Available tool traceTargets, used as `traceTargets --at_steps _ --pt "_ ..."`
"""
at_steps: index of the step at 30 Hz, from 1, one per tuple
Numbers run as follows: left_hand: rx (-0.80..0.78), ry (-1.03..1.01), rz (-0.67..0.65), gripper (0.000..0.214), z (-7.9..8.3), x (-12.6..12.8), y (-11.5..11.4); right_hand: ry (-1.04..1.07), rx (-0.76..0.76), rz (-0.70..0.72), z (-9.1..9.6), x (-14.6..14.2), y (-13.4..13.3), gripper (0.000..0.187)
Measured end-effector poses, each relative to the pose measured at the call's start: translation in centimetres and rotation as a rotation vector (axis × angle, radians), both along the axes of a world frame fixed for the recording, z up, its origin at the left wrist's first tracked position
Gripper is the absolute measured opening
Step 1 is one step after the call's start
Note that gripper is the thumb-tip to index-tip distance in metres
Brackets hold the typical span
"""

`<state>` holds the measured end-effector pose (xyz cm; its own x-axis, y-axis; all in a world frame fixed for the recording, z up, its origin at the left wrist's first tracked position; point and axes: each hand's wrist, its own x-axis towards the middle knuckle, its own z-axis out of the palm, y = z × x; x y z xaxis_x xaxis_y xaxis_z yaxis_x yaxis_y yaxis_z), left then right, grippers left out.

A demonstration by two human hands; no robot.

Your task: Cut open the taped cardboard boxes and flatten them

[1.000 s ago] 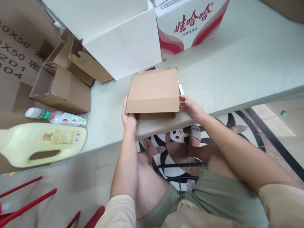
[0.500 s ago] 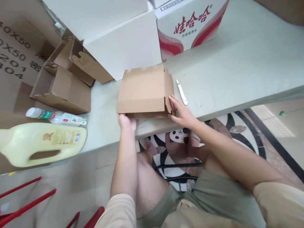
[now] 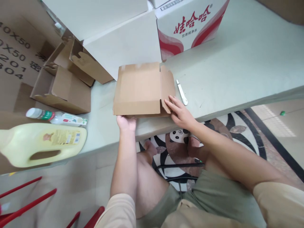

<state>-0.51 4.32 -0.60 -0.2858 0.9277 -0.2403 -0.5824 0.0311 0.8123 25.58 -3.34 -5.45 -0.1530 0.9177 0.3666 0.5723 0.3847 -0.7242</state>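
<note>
A brown cardboard box (image 3: pixel 139 84) lies near the table's front edge, its lid panel lowered and its right side flap (image 3: pixel 167 84) splayed outward. My left hand (image 3: pixel 126 123) grips the box at its front left, with the fingers hidden beneath the front panel. On the right, my right hand (image 3: pixel 179 110) rests stretched fingertips against the side flap, the fingers apart. A white utility knife (image 3: pixel 181 92) lies on the table just right of that hand.
White cartons (image 3: pixel 128 44) and a red-and-white carton (image 3: pixel 190 28) stand behind. Open cardboard boxes (image 3: pixel 71 88), a small bottle (image 3: pixel 54 116) and a large cream-coloured jug (image 3: pixel 47 144) are at left. The table edge (image 3: pixel 213 114) runs just before me.
The lid panel has shifted slightly left and its front edge has lowered. The right side flap has swung outward, and my right fingers have moved a little left along it.
</note>
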Motion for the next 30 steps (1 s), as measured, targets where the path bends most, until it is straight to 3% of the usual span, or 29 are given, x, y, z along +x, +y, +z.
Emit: traceTargets --at_steps 10,22,28,30 --pt "-0.042 0.046 -0.043 0.028 0.0 0.4 -0.3 0.025 -0.089 -0.019 1.4 0.2 -0.6 0.064" --pt "-0.027 0.037 -0.025 0.024 0.4 0.5 -0.4 0.033 -0.107 -0.013 1.6 0.0 -0.7 0.066" --pt "-0.052 0.071 0.050 0.024 0.3 0.8 -0.5 0.045 -0.092 -0.016 1.5 0.1 -0.6 0.065" --pt "-0.024 0.094 0.016 0.023 0.1 0.7 -0.5 0.050 -0.085 -0.020 1.5 0.0 -0.6 0.065"
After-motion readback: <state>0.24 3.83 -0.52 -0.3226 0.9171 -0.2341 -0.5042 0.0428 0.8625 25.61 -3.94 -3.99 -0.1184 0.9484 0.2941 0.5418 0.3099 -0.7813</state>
